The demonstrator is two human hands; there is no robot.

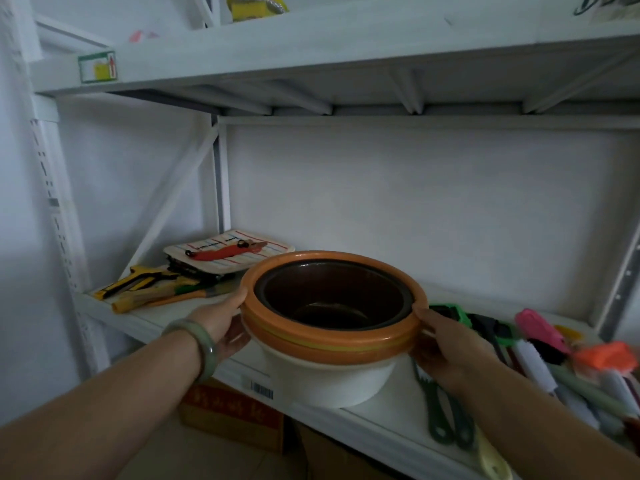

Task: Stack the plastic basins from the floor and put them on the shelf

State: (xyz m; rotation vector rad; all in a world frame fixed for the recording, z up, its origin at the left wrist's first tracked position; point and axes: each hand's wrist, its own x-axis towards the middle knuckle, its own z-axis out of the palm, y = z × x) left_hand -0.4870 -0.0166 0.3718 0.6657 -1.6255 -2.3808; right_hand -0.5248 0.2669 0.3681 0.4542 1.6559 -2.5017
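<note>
1. Orange rims top the stack [332,344] of nested basins: a dark brown one sits innermost, orange and yellow rims ring it, and a white one forms the bottom.
2. Both hands hold the stack at its rim, at the front edge of the shelf [145,318]; whether its base rests on the board or hangs just above cannot be told.
3. Left hand [221,327] is closed on the left rim, thumb over the top and fingers curled beneath; a pale green bangle [199,344] circles that wrist.
4. Right hand [446,344] is closed on the right rim in the same way, thumb on top.
5. Left of the stack lie yellow-packaged tools [145,287], and behind them a striped card [228,251] bearing a red tool.
6. Right of the stack lie green-handled scissors [446,420], partly under the right forearm, and a heap of brushes [568,362] with pink, orange and white parts.
7. A barcode label [261,389] is stuck on the shelf's front edge, just left of the white base.
8. Below the shelf stands a cardboard box [232,414] with red print.
</note>
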